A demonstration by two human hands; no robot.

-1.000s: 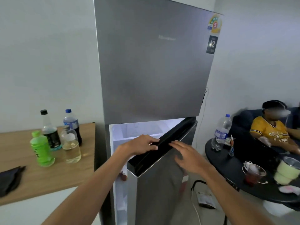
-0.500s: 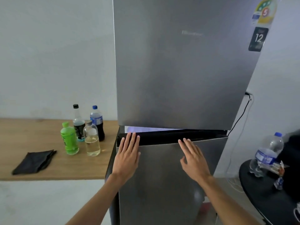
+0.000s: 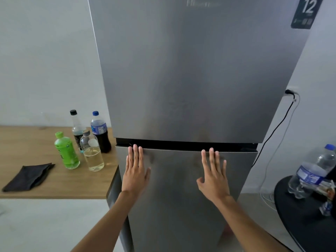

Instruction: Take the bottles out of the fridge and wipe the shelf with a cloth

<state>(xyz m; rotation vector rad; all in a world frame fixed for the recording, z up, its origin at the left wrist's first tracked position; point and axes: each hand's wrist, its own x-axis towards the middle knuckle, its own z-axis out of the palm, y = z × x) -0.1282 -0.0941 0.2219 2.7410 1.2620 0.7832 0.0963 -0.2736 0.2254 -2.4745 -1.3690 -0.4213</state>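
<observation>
The grey steel fridge (image 3: 190, 79) fills the middle, both doors closed. My left hand (image 3: 135, 170) and my right hand (image 3: 214, 173) lie flat, fingers spread, on the top of the lower door (image 3: 181, 197). Left of the fridge, several bottles stand on the wooden counter (image 3: 45, 142): a green bottle (image 3: 66, 151), a clear bottle with pale liquid (image 3: 92, 153), a dark cola bottle with a blue cap (image 3: 101, 133) and a black-capped bottle (image 3: 76, 128). A folded black cloth (image 3: 29, 176) lies on the counter's front left.
A round black table (image 3: 300, 215) at the right edge carries a large clear water bottle (image 3: 312, 171) and small items. A black power cable (image 3: 272, 133) runs down the white wall from a socket right of the fridge.
The lower fridge door has swung from open to fully closed. Both hands moved from its top edge to lie flat on its front. My view has turned to face the fridge.
</observation>
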